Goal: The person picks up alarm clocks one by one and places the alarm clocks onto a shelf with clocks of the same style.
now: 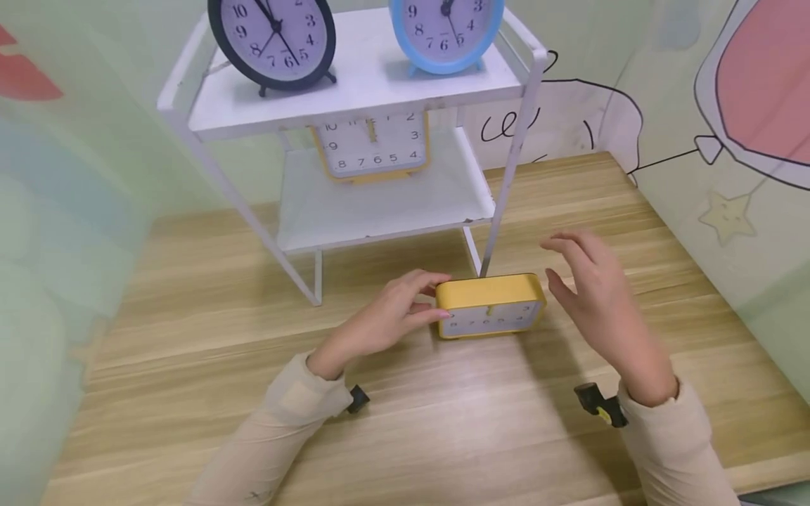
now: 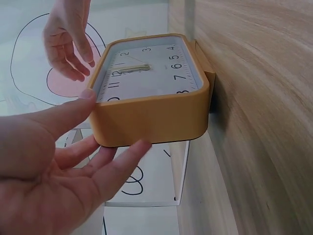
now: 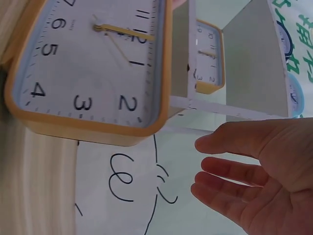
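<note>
A yellow rectangular clock (image 1: 493, 289) with a white dial stands upright on the wooden table, by the shelf's front right leg. My left hand (image 1: 390, 318) grips its left end, thumb at the front rim and fingers reaching behind. Seen from the left wrist, the thumb meets the rim of the clock (image 2: 151, 120) and the fingertips lie along its back edge. My right hand (image 1: 598, 302) is held just off the clock's right end, fingers loosely bent with nothing in them. In the right wrist view a gap separates that hand (image 3: 249, 171) from the clock.
Behind the clock is a white two-tier shelf (image 1: 386, 204). A black round alarm clock (image 1: 273, 43) and a light blue one (image 1: 443, 49) stand on top. Another yellow clock (image 1: 376, 144) sits on the lower tier. Decorated walls (image 1: 728, 218) border the table (image 1: 209, 351).
</note>
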Demonstrator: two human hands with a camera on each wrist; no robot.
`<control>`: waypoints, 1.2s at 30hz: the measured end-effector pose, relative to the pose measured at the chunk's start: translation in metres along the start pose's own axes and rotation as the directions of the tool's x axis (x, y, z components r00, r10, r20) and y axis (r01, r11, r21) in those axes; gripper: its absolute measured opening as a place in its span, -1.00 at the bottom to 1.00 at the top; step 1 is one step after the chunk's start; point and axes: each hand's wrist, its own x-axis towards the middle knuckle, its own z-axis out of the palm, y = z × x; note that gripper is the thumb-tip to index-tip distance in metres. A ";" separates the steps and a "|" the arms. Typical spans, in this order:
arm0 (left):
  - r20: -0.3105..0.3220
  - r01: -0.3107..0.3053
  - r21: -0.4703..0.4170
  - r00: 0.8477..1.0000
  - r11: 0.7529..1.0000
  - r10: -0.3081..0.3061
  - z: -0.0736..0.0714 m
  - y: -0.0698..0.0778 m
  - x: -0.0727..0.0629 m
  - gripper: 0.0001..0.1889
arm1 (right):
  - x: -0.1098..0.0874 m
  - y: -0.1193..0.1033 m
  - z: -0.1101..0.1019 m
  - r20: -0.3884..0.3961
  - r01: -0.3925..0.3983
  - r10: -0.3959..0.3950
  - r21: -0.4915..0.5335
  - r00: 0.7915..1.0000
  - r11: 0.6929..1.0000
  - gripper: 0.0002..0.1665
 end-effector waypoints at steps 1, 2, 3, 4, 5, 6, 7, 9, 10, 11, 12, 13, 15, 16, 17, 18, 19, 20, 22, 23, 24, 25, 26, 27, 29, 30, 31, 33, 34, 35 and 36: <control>0.000 -0.007 0.009 1.000 1.000 0.007 0.000 -0.001 0.000 -0.46 | -0.002 0.001 0.001 -0.001 -0.003 0.003 0.000 1.000 1.000 -0.45; -0.001 -0.016 0.018 1.000 1.000 0.016 0.000 -0.001 -0.001 -0.47 | -0.004 0.002 0.002 -0.002 -0.007 0.007 0.000 1.000 1.000 -0.45; -0.001 -0.026 0.029 1.000 0.999 0.026 0.001 -0.002 -0.001 -0.48 | -0.006 0.002 0.003 -0.001 -0.013 0.013 -0.002 1.000 1.000 -0.45; -0.001 -0.036 0.039 0.999 0.999 0.036 0.001 -0.003 -0.002 -0.49 | -0.008 0.003 0.004 0.001 -0.020 0.020 -0.004 1.000 1.000 -0.45; -0.001 -0.047 0.053 0.999 0.997 0.048 0.001 -0.004 -0.002 -0.49 | -0.010 0.004 0.004 0.002 -0.026 0.026 -0.005 1.000 1.000 -0.46; 0.000 -0.053 0.061 0.999 0.997 0.053 0.001 -0.004 -0.003 -0.50 | -0.012 0.005 0.005 0.003 -0.032 0.032 -0.005 0.999 0.999 -0.46; 0.000 -0.059 0.070 0.998 0.996 0.059 0.001 -0.005 -0.003 -0.50 | -0.013 0.005 0.005 0.005 -0.035 0.035 -0.008 0.999 0.999 -0.46; -0.006 -0.073 0.084 0.997 0.994 0.073 0.001 -0.006 -0.004 -0.50 | -0.016 0.006 0.005 0.005 -0.040 0.040 -0.008 0.999 0.999 -0.46; -0.009 -0.076 0.088 0.997 0.993 0.077 0.001 -0.007 -0.005 -0.50 | -0.017 0.007 0.006 0.004 -0.041 0.041 -0.008 0.999 0.999 -0.46; -0.012 -0.079 0.096 0.997 0.992 0.080 0.000 -0.007 -0.006 -0.50 | -0.018 0.007 0.006 0.000 -0.041 0.041 -0.008 0.999 0.999 -0.45; -0.015 -0.080 0.101 0.997 0.992 0.082 0.000 -0.007 -0.006 -0.50 | -0.019 0.008 0.006 -0.003 -0.042 0.042 -0.008 0.999 0.999 -0.45; -0.017 -0.081 0.104 0.996 0.991 0.083 0.000 -0.007 -0.007 -0.50 | -0.020 0.008 0.007 -0.008 -0.043 0.043 -0.005 0.999 0.999 -0.44; -0.021 -0.077 0.112 0.997 0.991 0.080 -0.002 -0.007 -0.008 -0.50 | -0.022 0.009 0.007 -0.017 -0.044 0.044 0.001 0.999 0.999 -0.42; -0.021 -0.076 0.118 0.997 0.990 0.079 -0.002 -0.007 -0.008 -0.50 | -0.023 0.009 0.008 -0.021 -0.043 0.043 0.009 0.999 0.999 -0.41; -0.022 -0.076 0.125 0.997 0.989 0.080 -0.003 -0.007 -0.009 -0.49 | -0.025 0.010 0.008 -0.020 -0.043 0.044 0.014 0.999 0.999 -0.39; -0.025 -0.077 0.130 0.996 0.989 0.081 -0.005 -0.006 -0.010 -0.49 | -0.026 0.011 0.008 -0.017 -0.040 0.040 0.016 0.999 0.999 -0.37; -0.027 -0.075 0.138 0.996 0.988 0.080 -0.006 -0.006 -0.011 -0.49 | -0.028 0.012 0.009 -0.015 -0.035 0.035 0.025 0.999 0.999 -0.34; -0.031 -0.077 0.147 0.996 0.986 0.083 -0.008 -0.005 -0.012 -0.49 | -0.030 0.013 0.009 -0.009 -0.026 0.026 0.030 1.000 0.999 -0.31; -0.038 -0.081 0.163 0.995 0.983 0.089 -0.013 -0.002 -0.015 -0.49 | -0.032 0.014 0.010 0.005 -0.004 0.004 0.044 1.000 0.999 -0.22; -0.042 -0.084 0.170 0.995 0.982 0.093 -0.016 -0.001 -0.017 -0.49 | -0.034 0.014 0.010 0.021 0.004 -0.005 0.051 1.000 0.999 -0.17; -0.045 -0.087 0.176 0.994 0.981 0.096 -0.019 0.001 -0.019 -0.50 | -0.035 0.014 0.010 0.032 0.017 -0.019 0.065 0.999 0.998 -0.12; -0.048 -0.088 0.183 0.994 0.979 0.098 -0.022 0.002 -0.021 -0.50 | -0.035 0.013 0.010 0.048 0.028 -0.032 0.082 0.998 0.996 -0.07; -0.051 -0.090 0.188 0.994 0.978 0.102 -0.025 0.004 -0.024 -0.50 | -0.035 0.011 0.010 0.065 0.041 -0.047 0.097 0.997 0.994 -0.02; -0.053 -0.091 0.193 0.993 0.977 0.103 -0.029 0.006 -0.026 -0.50 | -0.035 0.010 0.010 0.083 0.052 -0.062 0.115 0.995 0.992 0.03; -0.055 -0.096 0.199 0.993 0.975 0.109 -0.035 0.010 -0.031 -0.49 | -0.035 0.005 0.011 0.115 0.079 -0.098 0.158 0.989 0.984 0.11; -0.056 -0.097 0.200 0.992 0.975 0.111 -0.038 0.012 -0.034 -0.49 | -0.034 0.003 0.012 0.127 0.097 -0.120 0.175 0.985 0.980 0.14; -0.058 -0.103 0.202 0.991 0.974 0.117 -0.042 0.014 -0.037 -0.49 | -0.033 0.000 0.013 0.135 0.114 -0.141 0.190 0.981 0.975 0.16; -0.063 -0.120 0.199 0.989 0.973 0.135 -0.048 0.018 -0.041 -0.50 | -0.031 -0.005 0.016 0.136 0.162 -0.193 0.209 0.972 0.964 0.19; -0.065 -0.129 0.196 0.987 0.972 0.144 -0.052 0.020 -0.043 -0.50 | -0.030 -0.007 0.018 0.132 0.191 -0.222 0.212 0.966 0.958 0.20; -0.067 -0.134 0.193 0.986 0.972 0.149 -0.055 0.021 -0.045 -0.50 | -0.028 -0.009 0.020 0.123 0.222 -0.252 0.213 0.960 0.951 0.22; -0.072 -0.138 0.191 0.985 0.972 0.154 -0.059 0.023 -0.047 -0.50 | -0.027 -0.010 0.022 0.115 0.254 -0.282 0.212 0.953 0.944 0.22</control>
